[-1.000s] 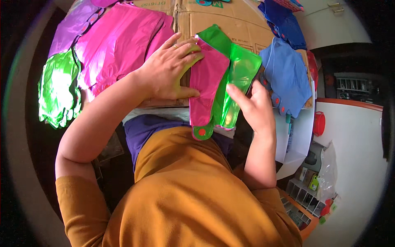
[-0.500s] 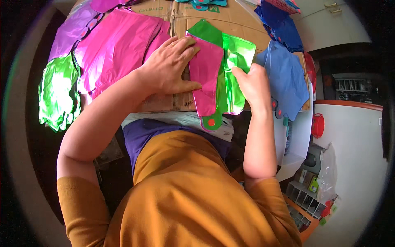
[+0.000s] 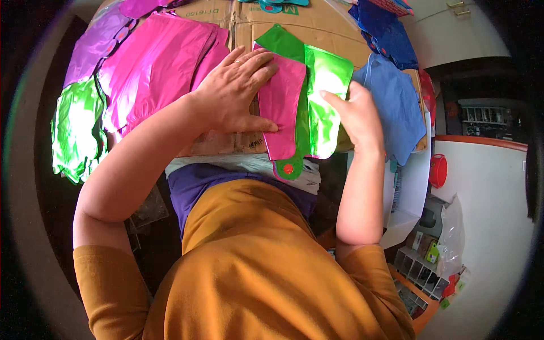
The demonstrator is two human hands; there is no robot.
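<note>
Right, nearest, a green tab (image 3: 289, 169) pokes past the cardboard's (image 3: 224, 145) near edge, ending the pink-and-green foil piece (image 3: 281, 107). Left hand (image 3: 234, 88) flat, thumb spread, on its pink side; right hand (image 3: 361, 118) thumbs the green, whether clamped I can't tell! Pink stack (image 3: 153, 62) left, light-blue pieces (image 3: 394, 107) right, dark-blue ones (image 3: 385, 35) far right.

The cardboard (image 3: 323, 28) bears green printed characters (image 3: 197, 11) and a boxed green letter (image 3: 290, 9) toward its far edge; dark print (image 3: 256, 143) near its close edge is probably lettering, too small to read.
</note>
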